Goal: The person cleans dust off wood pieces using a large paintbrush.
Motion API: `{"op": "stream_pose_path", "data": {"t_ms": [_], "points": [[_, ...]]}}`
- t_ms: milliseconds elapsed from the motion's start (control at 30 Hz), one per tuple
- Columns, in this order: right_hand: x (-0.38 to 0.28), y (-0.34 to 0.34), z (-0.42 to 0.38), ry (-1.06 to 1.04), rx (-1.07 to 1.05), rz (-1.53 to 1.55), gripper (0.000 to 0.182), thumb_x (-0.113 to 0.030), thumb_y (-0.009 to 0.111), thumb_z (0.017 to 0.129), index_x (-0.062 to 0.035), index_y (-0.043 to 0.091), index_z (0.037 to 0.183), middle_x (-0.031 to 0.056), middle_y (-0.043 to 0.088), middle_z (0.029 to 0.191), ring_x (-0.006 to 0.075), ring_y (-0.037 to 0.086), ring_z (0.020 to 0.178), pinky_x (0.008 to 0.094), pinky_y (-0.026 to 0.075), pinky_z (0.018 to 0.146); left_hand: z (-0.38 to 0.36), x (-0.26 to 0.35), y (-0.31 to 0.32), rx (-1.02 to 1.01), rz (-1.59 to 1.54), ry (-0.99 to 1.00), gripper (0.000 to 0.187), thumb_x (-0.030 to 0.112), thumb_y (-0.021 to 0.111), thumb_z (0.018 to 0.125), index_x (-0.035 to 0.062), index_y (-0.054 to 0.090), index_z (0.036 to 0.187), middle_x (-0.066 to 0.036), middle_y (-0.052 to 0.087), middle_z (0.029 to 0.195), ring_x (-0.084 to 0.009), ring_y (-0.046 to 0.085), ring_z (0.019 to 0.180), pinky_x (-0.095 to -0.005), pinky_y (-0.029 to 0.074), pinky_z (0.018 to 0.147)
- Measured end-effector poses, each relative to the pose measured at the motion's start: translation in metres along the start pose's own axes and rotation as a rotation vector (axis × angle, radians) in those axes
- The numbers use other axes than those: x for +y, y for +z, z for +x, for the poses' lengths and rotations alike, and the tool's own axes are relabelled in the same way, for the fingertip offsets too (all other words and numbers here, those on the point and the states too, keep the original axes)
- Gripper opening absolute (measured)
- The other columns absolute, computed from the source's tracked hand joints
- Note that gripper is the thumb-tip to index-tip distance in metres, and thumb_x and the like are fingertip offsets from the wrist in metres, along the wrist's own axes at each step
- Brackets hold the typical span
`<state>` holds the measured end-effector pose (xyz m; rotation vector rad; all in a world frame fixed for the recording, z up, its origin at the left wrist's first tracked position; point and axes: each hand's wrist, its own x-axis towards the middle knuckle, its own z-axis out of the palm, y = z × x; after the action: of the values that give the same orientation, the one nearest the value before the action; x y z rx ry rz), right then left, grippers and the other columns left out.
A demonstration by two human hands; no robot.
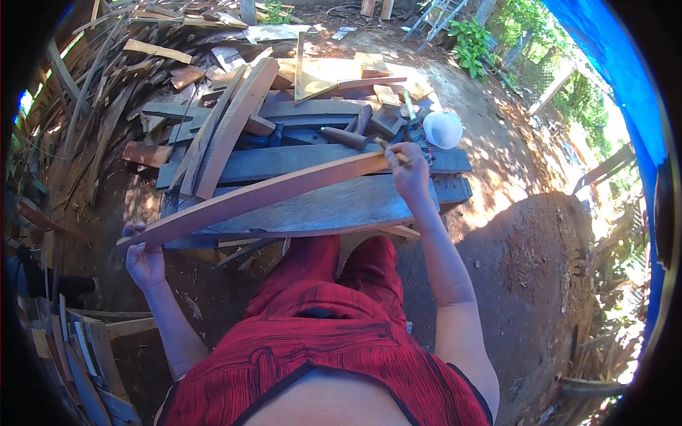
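Note:
A long, narrow wooden board lies slantwise over the workbench, its left end jutting past the bench. My left hand is closed around that left end, fingers above and thumb below. At the board's right end, my right hand grips a short yellow-brown stick-like tool; its exact kind is hidden by the fingers. Just beyond that hand stands a white round container. A dark wooden mallet-like tool rests on the bench behind the board.
Two thick planks lean across the bench's left side. Offcuts lie at the back. Scrap wood is heaped along the left. A blue tarp hangs at right, and a ladder stands far back.

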<state>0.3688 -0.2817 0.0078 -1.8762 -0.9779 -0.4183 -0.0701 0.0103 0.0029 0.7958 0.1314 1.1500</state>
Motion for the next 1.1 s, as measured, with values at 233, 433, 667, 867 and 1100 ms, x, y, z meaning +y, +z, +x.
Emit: {"op": "stream_pose_path", "data": {"t_ms": [233,433,667,867,1100], "points": [[-0.094,0.017,-0.021,-0.083,-0.221,0.288,0.011,-0.013,0.065,0.081,-0.0056,0.062,0.089,0.011,0.058,0.085,0.0262,0.059,0.075,0.0329,0.048,0.068,-0.001,-0.001,-0.008,-0.026,-0.002,0.021,0.052,-0.005,0.059,0.063,0.0057,0.05,0.113,-0.011,0.049,0.106,-0.0289,0.045,0.111,-0.0442,0.038,0.1],[-0.145,0.029,-0.026,0.224,-0.475,1.021,0.015,-0.015,0.062,0.086,-0.0005,0.06,0.087,0.0076,0.061,0.085,0.016,0.061,0.078,0.0293,0.048,0.067,-0.002,0.002,-0.012,-0.048,-0.045,-0.008,0.051,-0.006,0.057,0.064,0.0068,0.05,0.114,-0.011,0.049,0.109,-0.0298,0.044,0.112,-0.0465,0.037,0.1],[-0.085,0.032,-0.013,0.669,-0.274,1.194,0.011,-0.013,0.061,0.086,-0.0021,0.058,0.088,0.0102,0.063,0.084,0.0217,0.065,0.07,0.0335,0.057,0.066,-0.001,0.006,-0.013,-0.098,-0.038,-0.023,0.051,-0.007,0.059,0.066,0.008,0.05,0.113,-0.011,0.048,0.109,-0.0306,0.043,0.114,-0.0494,0.037,0.1],[0.012,-0.013,0.011,0.785,0.116,0.98,0.01,-0.008,0.062,0.083,0.0001,0.058,0.081,0.0133,0.063,0.079,0.0232,0.064,0.058,0.0312,0.058,0.05,-0.001,0.003,-0.011,-0.089,-0.053,-0.028,0.052,-0.009,0.06,0.064,0.0092,0.051,0.112,-0.011,0.049,0.108,-0.0321,0.041,0.116,-0.0498,0.037,0.101],[0.075,-0.041,0.03,0.629,0.31,0.476,0.01,-0.009,0.062,0.082,-0.0011,0.057,0.077,0.0088,0.062,0.075,0.0134,0.058,0.05,0.023,0.044,0.045,0.0,0.005,-0.017,-0.115,-0.101,-0.058,0.052,-0.009,0.06,0.064,0.0088,0.051,0.112,-0.011,0.049,0.109,-0.0322,0.042,0.116,-0.0495,0.039,0.099]]}}
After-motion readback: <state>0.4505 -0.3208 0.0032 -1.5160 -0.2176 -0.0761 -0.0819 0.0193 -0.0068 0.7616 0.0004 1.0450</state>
